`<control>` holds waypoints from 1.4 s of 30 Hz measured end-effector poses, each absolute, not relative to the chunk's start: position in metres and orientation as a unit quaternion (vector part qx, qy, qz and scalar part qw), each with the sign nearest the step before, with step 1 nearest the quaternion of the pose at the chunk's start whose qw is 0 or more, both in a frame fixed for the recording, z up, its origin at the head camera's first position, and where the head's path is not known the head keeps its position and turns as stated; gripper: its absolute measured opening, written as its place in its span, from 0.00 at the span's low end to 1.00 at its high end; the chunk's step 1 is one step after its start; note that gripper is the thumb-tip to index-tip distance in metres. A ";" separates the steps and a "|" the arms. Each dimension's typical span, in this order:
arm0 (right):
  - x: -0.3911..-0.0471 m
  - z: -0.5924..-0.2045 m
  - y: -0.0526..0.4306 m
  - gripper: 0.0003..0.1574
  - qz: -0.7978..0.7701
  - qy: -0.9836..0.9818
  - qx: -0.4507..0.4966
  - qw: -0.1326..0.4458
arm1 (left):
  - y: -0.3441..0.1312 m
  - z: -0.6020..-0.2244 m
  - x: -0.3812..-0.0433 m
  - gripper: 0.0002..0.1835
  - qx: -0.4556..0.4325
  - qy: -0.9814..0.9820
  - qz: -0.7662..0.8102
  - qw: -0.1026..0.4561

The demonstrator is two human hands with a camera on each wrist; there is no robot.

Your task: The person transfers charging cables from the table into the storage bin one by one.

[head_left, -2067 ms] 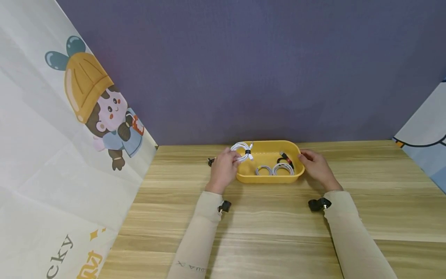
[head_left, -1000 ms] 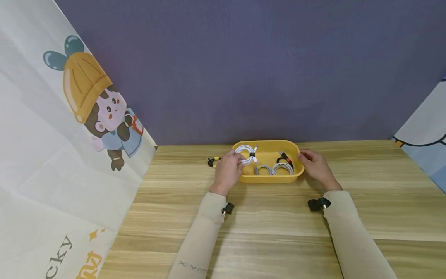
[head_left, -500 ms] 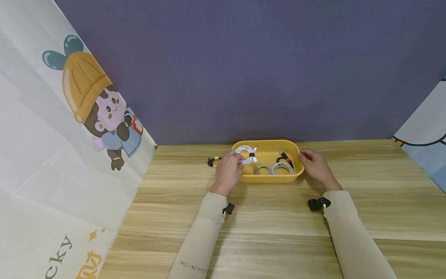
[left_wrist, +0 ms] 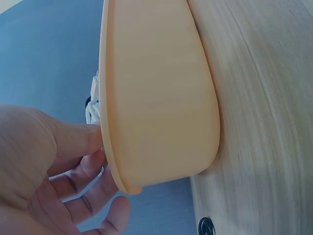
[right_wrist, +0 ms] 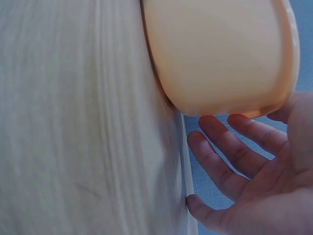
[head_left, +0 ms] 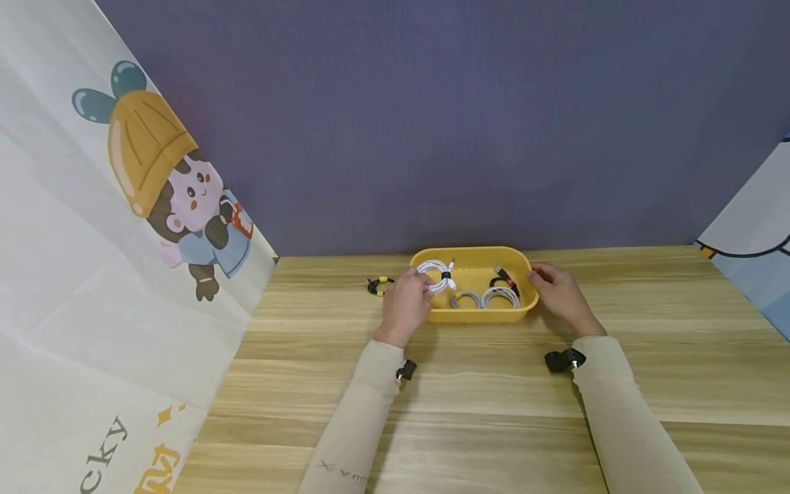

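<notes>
My left hand [head_left: 404, 305] pinches a coiled white cable [head_left: 443, 269], bound with a black tie, over the left end of a yellow plastic basket [head_left: 478, 316]. In the left wrist view, the thumb [left_wrist: 80, 139] lies right at the basket's rim, and part of the white cable shows beyond it. My right hand [head_left: 560, 295] holds the basket's right end, thumb at the rim and fingertips [right_wrist: 211, 125] against the outer wall. Inside lie a small grey coiled cable [head_left: 456, 302], a larger whitish coil [head_left: 501, 291] and a black cable with a red part [head_left: 507, 278].
A black coiled cable [head_left: 373, 286] with yellow ties lies on the wooden table [head_left: 481, 412], left of the basket. A dark blue partition [head_left: 469, 137] rises close behind the basket. A white printed curtain [head_left: 74, 274] hangs along the left side.
My left hand has moved slightly right with the white cable, farther over the basket. More of the black cable on the table has come into view. The right hand keeps its hold.
</notes>
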State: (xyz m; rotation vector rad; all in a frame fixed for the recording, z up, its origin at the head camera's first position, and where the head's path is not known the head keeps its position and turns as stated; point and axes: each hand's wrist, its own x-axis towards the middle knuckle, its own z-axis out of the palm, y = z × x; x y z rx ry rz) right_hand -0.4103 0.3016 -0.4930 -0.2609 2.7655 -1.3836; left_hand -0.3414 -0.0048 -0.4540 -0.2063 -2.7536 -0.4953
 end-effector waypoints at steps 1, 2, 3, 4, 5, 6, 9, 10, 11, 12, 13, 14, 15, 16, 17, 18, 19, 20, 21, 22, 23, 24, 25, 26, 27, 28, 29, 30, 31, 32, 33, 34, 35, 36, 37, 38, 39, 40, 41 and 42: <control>-0.410 -0.493 0.302 0.36 -0.446 0.891 -0.085 0.017 | -0.004 -0.454 -0.342 0.07 -0.071 -0.968 -0.172 0.167; -0.410 -0.493 0.302 0.36 -0.446 0.891 -0.086 0.016 | -0.004 -0.455 -0.342 0.07 -0.070 -0.969 -0.171 0.167; -0.411 -0.493 0.302 0.36 -0.446 0.891 -0.086 0.014 | -0.004 -0.455 -0.341 0.07 -0.069 -0.969 -0.169 0.167; -0.411 -0.494 0.302 0.36 -0.446 0.891 -0.087 0.014 | -0.003 -0.455 -0.341 0.07 -0.068 -0.969 -0.167 0.167; -0.411 -0.494 0.302 0.36 -0.446 0.891 -0.086 0.014 | -0.003 -0.455 -0.341 0.07 -0.068 -0.969 -0.166 0.168; -0.411 -0.494 0.302 0.36 -0.446 0.891 -0.086 0.014 | -0.003 -0.455 -0.341 0.07 -0.067 -0.970 -0.164 0.169; -0.411 -0.494 0.302 0.36 -0.447 0.890 -0.086 0.015 | -0.002 -0.455 -0.341 0.07 -0.066 -0.970 -0.159 0.172; -0.411 -0.494 0.302 0.36 -0.448 0.889 -0.087 0.016 | -0.001 -0.455 -0.341 0.07 -0.066 -0.970 -0.156 0.173; -0.411 -0.494 0.302 0.36 -0.449 0.889 -0.087 0.016 | -0.001 -0.455 -0.341 0.07 -0.067 -0.970 -0.155 0.174; -0.411 -0.494 0.302 0.36 -0.450 0.889 -0.088 0.016 | -0.001 -0.455 -0.341 0.07 -0.068 -0.970 -0.153 0.176; -0.411 -0.494 0.302 0.36 -0.450 0.888 -0.087 0.017 | -0.001 -0.455 -0.341 0.07 -0.069 -0.970 -0.153 0.178; -0.411 -0.494 0.302 0.35 -0.451 0.888 -0.087 0.017 | 0.000 -0.455 -0.341 0.06 -0.069 -0.969 -0.152 0.180; -0.411 -0.493 0.302 0.35 -0.451 0.888 -0.086 0.018 | 0.000 -0.455 -0.340 0.06 -0.069 -0.969 -0.153 0.180; -0.411 -0.493 0.302 0.35 -0.451 0.888 -0.086 0.018 | 0.000 -0.455 -0.340 0.06 -0.068 -0.969 -0.154 0.180; -0.411 -0.493 0.302 0.35 -0.450 0.889 -0.085 0.018 | 0.001 -0.455 -0.340 0.06 -0.068 -0.969 -0.157 0.181; -0.411 -0.493 0.302 0.35 -0.450 0.889 -0.085 0.018 | 0.001 -0.455 -0.340 0.06 -0.067 -0.968 -0.159 0.181; -0.411 -0.493 0.302 0.35 -0.449 0.889 -0.084 0.018 | 0.001 -0.455 -0.340 0.06 -0.066 -0.968 -0.161 0.181; -0.411 -0.493 0.302 0.35 -0.449 0.890 -0.084 0.017 | 0.002 -0.455 -0.340 0.06 -0.064 -0.968 -0.163 0.179; -0.411 -0.493 0.302 0.35 -0.448 0.890 -0.085 0.017 | 0.002 -0.455 -0.340 0.06 -0.063 -0.968 -0.163 0.178; -0.411 -0.493 0.302 0.35 -0.447 0.890 -0.085 0.016 | 0.002 -0.455 -0.340 0.06 -0.063 -0.968 -0.164 0.177; -0.411 -0.493 0.302 0.35 -0.447 0.890 -0.086 0.015 | 0.002 -0.455 -0.340 0.06 -0.062 -0.968 -0.164 0.178; -0.411 -0.493 0.302 0.35 -0.447 0.890 -0.086 0.015 | 0.003 -0.456 -0.340 0.06 -0.062 -0.968 -0.164 0.179; -0.411 -0.493 0.302 0.35 -0.446 0.891 -0.086 0.015 | 0.003 -0.456 -0.340 0.06 -0.062 -0.968 -0.163 0.180; -0.411 -0.493 0.302 0.35 -0.446 0.891 -0.086 0.015 | 0.003 -0.456 -0.340 0.06 -0.062 -0.968 -0.161 0.181; -0.411 -0.493 0.302 0.35 -0.445 0.891 -0.086 0.015 | 0.003 -0.456 -0.340 0.06 -0.062 -0.968 -0.160 0.183; -0.411 -0.493 0.302 0.35 -0.445 0.891 -0.086 0.015 | 0.004 -0.457 -0.340 0.06 -0.063 -0.968 -0.159 0.185; -0.410 -0.493 0.302 0.35 -0.444 0.892 -0.086 0.015 | 0.004 -0.457 -0.340 0.06 -0.064 -0.967 -0.158 0.187; -0.410 -0.493 0.302 0.35 -0.443 0.892 -0.085 0.015 | 0.004 -0.457 -0.340 0.06 -0.065 -0.967 -0.158 0.189; -0.410 -0.493 0.301 0.35 -0.443 0.892 -0.085 0.013 | 0.004 -0.458 -0.340 0.06 -0.066 -0.967 -0.157 0.191; -0.410 -0.493 0.301 0.35 -0.444 0.892 -0.086 0.012 | 0.004 -0.458 -0.340 0.05 -0.067 -0.967 -0.156 0.192; -0.410 -0.493 0.301 0.35 -0.443 0.892 -0.087 0.011 | 0.004 -0.459 -0.340 0.05 -0.068 -0.967 -0.155 0.193; -0.410 -0.493 0.301 0.35 -0.443 0.892 -0.087 0.010 | 0.004 -0.459 -0.340 0.05 -0.069 -0.967 -0.154 0.192; -0.410 -0.493 0.301 0.35 -0.443 0.892 -0.087 0.010 | 0.005 -0.459 -0.340 0.05 -0.069 -0.967 -0.155 0.192; -0.410 -0.494 0.301 0.35 -0.444 0.892 -0.088 0.009 | 0.005 -0.459 -0.340 0.06 -0.069 -0.967 -0.154 0.190; -0.410 -0.494 0.301 0.35 -0.445 0.891 -0.088 0.009 | 0.005 -0.459 -0.341 0.06 -0.069 -0.968 -0.152 0.189; -0.410 -0.494 0.301 0.35 -0.445 0.891 -0.088 0.012 | 0.005 -0.459 -0.341 0.06 -0.069 -0.968 -0.150 0.187; -0.410 -0.493 0.301 0.36 -0.445 0.891 -0.088 0.013 | 0.005 -0.460 -0.341 0.06 -0.069 -0.969 -0.147 0.186; -0.410 -0.493 0.301 0.36 -0.445 0.891 -0.088 0.012 | 0.005 -0.459 -0.341 0.06 -0.069 -0.970 -0.143 0.184; -0.409 -0.493 0.301 0.36 -0.446 0.891 -0.089 0.012 | 0.006 -0.459 -0.341 0.07 -0.069 -0.971 -0.139 0.182; -0.409 -0.493 0.301 0.36 -0.445 0.891 -0.089 0.011 | 0.006 -0.459 -0.341 0.07 -0.069 -0.972 -0.134 0.180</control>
